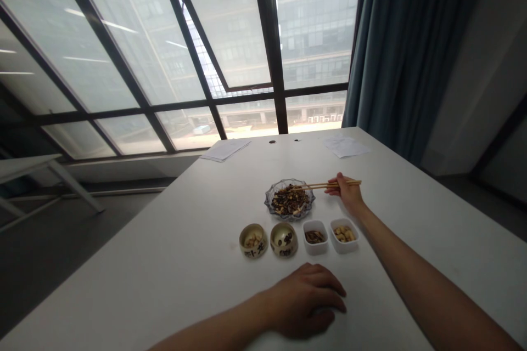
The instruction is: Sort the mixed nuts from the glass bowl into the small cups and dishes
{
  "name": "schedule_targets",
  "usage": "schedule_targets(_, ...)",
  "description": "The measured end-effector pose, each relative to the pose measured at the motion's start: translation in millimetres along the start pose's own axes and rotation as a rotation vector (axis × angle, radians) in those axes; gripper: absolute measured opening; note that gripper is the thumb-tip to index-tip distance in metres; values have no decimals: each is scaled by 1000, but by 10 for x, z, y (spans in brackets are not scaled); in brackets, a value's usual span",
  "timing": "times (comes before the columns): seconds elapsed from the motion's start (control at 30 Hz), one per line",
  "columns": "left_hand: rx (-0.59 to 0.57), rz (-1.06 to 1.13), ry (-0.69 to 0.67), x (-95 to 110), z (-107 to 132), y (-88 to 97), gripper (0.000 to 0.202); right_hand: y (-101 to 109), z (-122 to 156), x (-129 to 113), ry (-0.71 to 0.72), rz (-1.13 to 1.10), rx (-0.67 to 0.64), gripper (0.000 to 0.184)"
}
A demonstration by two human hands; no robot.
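Note:
My right hand [346, 192] holds a pair of wooden chopsticks [323, 185], whose tips reach into a scalloped glass bowl [268, 209]. Dark and pale small pieces [290, 201] are mixed together in that bowl. My left hand [308, 301] rests on the table with its fingers stretched out, holding nothing. Between my hands and the glass bowl stands a row of small containers: a round bowl with pale pieces [254, 252], a round bowl with a few dark pieces [284, 252], a white square cup with dark strips [316, 247], and a white square cup with pale pieces [346, 245].
The white table [185, 263] extends toward the windows. Papers lie at its far left [225, 149] and a paper sheet [346, 146] at its far right. A blue curtain [399, 66] hangs at the right. Another table [28, 165] stands at left.

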State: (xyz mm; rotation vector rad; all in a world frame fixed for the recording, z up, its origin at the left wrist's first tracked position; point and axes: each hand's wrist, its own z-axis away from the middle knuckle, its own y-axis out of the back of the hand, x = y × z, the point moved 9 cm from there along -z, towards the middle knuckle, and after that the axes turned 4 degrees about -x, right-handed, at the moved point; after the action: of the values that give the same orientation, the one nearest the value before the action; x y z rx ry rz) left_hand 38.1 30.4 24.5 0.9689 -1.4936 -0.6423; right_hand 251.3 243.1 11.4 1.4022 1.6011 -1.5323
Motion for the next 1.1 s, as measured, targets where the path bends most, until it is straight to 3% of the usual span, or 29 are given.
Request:
schedule_targets(0.3,13,7,-1,2,-6,2,27,-220,91,-63,41,103,-30,66)
schedule_targets(0.47,-9,3,10,-10,-6,-17,28,-243,111,-35,32,101,-10,67)
schedule_targets(0.83,1,-1,4,-1,-5,-9,27,2,40,56,-61,-26,102,52)
schedule_targets(1.1,-7,2,16,-19,-1,-17,27,235,-8,36,-252,-130,36,42)
